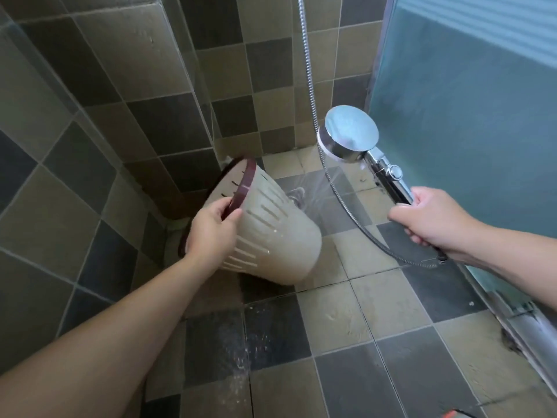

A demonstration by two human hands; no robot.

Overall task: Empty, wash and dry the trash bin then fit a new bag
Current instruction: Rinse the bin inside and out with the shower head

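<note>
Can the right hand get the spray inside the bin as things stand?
Probably not yet. The right hand grips the shower head, but the bin, held at its rim by the left hand, is tipped with its mouth facing away toward the wall corner; only its outside faces the spray.

tiled wall [90, 86] blocks left, glass door [467, 116] right; floor [346, 321] btwn open.

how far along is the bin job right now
Emptying looks done: no bag or rubbish shows on the beige slotted plastic bin with the dark red rim, though its inside faces away. Washing is in hand: the left hand grips the rim, tipping the bin, while the right hand holds the chrome shower head, water spraying toward the tiled floor. Drying and fitting a new bag remain.
</note>
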